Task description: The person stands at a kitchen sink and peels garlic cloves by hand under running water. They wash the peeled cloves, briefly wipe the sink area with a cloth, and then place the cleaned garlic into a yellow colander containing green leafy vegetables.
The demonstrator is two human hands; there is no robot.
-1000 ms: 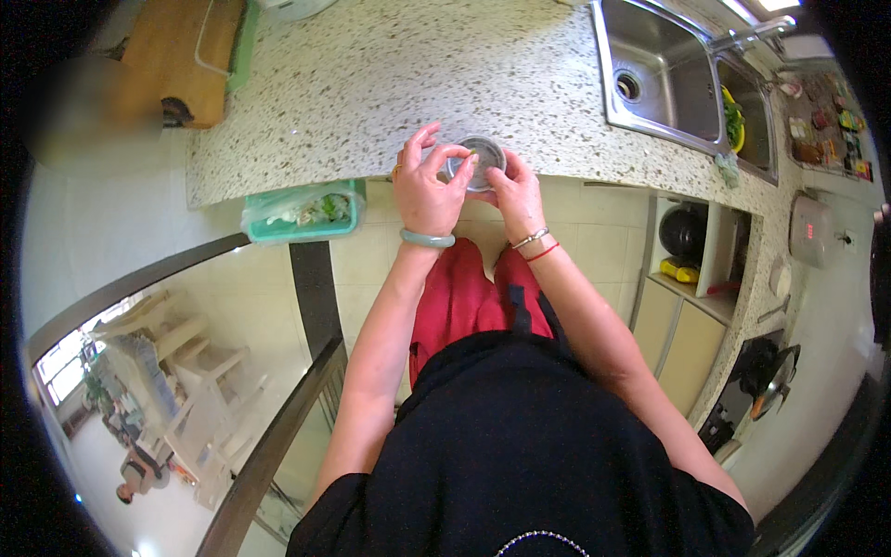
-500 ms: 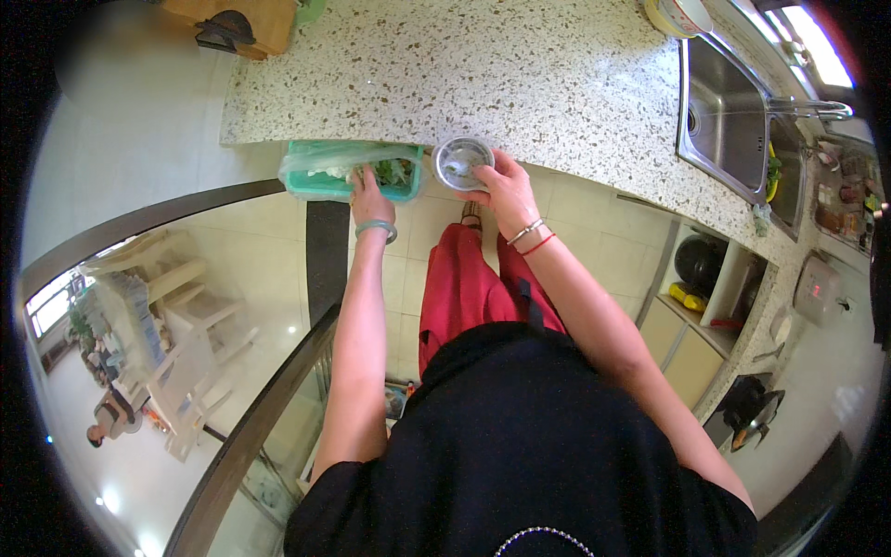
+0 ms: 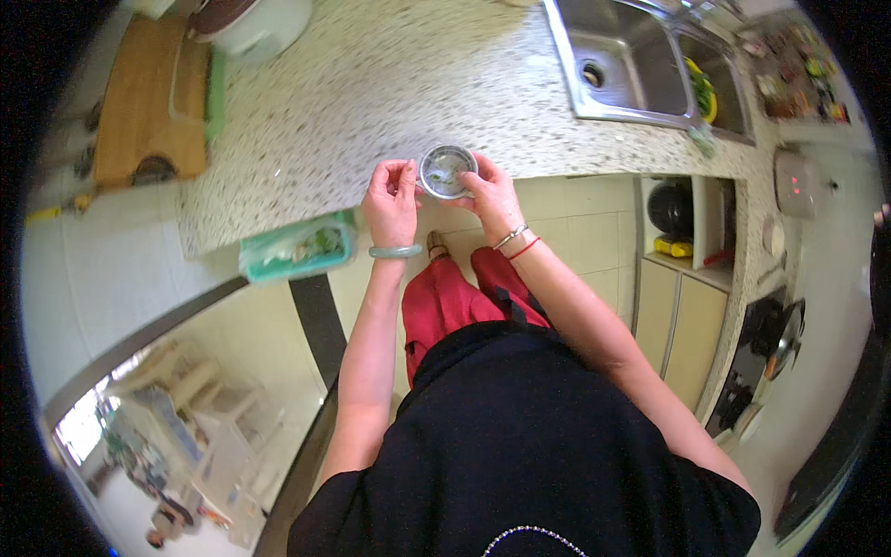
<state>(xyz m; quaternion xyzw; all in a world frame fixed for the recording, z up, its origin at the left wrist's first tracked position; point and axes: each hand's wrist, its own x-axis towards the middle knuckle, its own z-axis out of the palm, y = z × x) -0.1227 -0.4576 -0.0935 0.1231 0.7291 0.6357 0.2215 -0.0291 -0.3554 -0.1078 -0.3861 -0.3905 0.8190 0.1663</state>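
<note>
A small round clear cup (image 3: 447, 171) is held over the counter's front edge, with its open top facing up. My right hand (image 3: 489, 193) grips it from the right, the thumb over the rim. A little water or residue seems to lie inside, too blurred to tell. Close against the cup's left side is my left hand (image 3: 392, 200), its fingers curled and pinched together. Whether anything is between those fingertips, or whether they touch the cup, I cannot make out. Left of and below my left hand stands a green bin (image 3: 295, 267) lined with a clear bag, with leafy scraps in it.
The speckled counter (image 3: 371, 84) runs across in front of me. A steel double sink (image 3: 622, 74) is set in its right part. Wooden cutting boards (image 3: 153, 102) and a white pot (image 3: 264, 28) are at the far left. Open shelves (image 3: 687, 218) sit below the counter on the right.
My left hand has come up out of the bin to the cup's left side. The view has turned, so the sink and the cutting boards show more fully.
</note>
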